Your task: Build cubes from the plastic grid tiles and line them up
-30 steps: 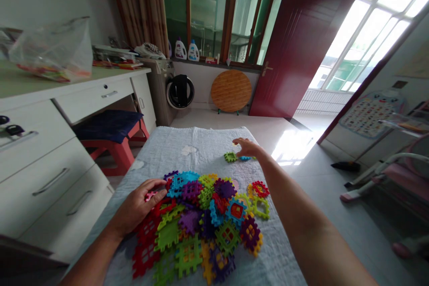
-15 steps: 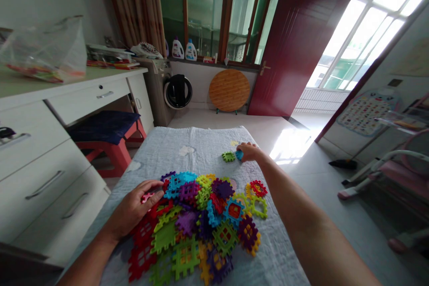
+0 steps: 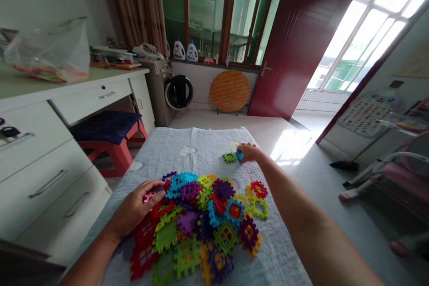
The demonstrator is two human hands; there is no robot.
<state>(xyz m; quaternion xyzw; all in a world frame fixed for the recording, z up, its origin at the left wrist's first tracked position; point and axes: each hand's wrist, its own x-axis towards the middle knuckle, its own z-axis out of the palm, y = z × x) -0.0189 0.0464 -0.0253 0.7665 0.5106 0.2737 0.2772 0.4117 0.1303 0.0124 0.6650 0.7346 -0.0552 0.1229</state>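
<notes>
Colourful interlocking plastic tiles [image 3: 188, 222] with toothed edges lie heaped on the cloth-covered table. At the left edge of this heap rests my left hand [image 3: 137, 205], thumb and fingers apart, with a pinkish-red tile [image 3: 149, 196] showing between them. I cannot see it gripping anything. My right hand [image 3: 249, 152] reaches to the far right part of the table, its fingers closed on a small blue tile [image 3: 239, 156]. A green tile [image 3: 229, 157] lies flat just left of the blue one. Whether those two tiles touch is hard to tell.
A pale quilted cloth [image 3: 214, 136] covers the table. Left of it stand a red stool with a dark cushion [image 3: 106, 126] and white drawers [image 3: 53, 174]. Beyond are a washing machine [image 3: 157, 87], a round wooden tabletop [image 3: 230, 91] and a red door [image 3: 284, 44].
The whole view has shifted very slightly to the right. Both hands and the tiles hold the same places relative to each other.
</notes>
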